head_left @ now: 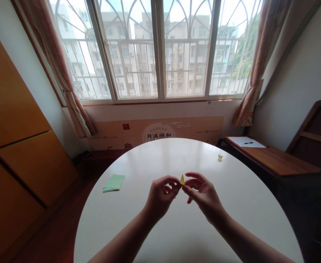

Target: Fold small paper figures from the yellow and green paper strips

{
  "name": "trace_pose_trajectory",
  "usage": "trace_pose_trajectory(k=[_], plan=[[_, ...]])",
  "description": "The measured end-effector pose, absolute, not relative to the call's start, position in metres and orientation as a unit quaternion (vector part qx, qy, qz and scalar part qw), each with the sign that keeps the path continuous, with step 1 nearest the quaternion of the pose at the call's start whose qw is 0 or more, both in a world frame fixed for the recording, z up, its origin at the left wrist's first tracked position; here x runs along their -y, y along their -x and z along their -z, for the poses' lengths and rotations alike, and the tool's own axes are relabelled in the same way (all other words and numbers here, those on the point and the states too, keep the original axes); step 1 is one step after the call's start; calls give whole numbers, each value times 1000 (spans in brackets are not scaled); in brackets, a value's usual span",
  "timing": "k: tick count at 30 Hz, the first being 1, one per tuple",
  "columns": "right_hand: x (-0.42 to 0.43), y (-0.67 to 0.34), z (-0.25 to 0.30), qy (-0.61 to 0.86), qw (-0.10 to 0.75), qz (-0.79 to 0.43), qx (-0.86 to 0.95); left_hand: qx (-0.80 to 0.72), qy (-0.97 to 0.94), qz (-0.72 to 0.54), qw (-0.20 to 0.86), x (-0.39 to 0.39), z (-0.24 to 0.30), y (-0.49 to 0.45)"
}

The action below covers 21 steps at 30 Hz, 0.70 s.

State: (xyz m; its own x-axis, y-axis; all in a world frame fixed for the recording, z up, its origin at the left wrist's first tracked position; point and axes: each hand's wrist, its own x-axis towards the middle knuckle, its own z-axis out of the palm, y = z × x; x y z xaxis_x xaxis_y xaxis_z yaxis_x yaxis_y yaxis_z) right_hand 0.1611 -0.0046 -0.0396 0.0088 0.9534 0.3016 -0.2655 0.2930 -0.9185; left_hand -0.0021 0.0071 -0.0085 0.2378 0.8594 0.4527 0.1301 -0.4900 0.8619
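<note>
Between my two hands, above the white round table (116, 226), is a small pointed piece of folded yellow paper (182, 179), its tip upward. My left hand (164, 191) pinches its lower left side with thumb and forefinger. From the right, the thumb of my right hand (201, 190) presses on its base, while the other fingers are curled and partly spread. The fingertips hide the lower part of the paper.
A stack of green paper sheets (114, 182) lies at the table's left. A small yellow folded paper figure (220, 157) stands at the back right. Beyond the table are a wooden bench (286, 159) with a white sheet (245, 141) and a pen (248, 143), and a window.
</note>
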Motion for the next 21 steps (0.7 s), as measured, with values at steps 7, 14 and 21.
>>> trace_pose_trajectory(k=[7,14,21], plan=[[6,-162,34,342,580,-542,504,-333,-718,-511,335,-6,5,3],[8,-162,35,346,597,-513,511,-346,-698,-513,359,-8,9,2],[7,-163,37,353,593,-511,513,-348,-649,-536,412,-5,10,-1]])
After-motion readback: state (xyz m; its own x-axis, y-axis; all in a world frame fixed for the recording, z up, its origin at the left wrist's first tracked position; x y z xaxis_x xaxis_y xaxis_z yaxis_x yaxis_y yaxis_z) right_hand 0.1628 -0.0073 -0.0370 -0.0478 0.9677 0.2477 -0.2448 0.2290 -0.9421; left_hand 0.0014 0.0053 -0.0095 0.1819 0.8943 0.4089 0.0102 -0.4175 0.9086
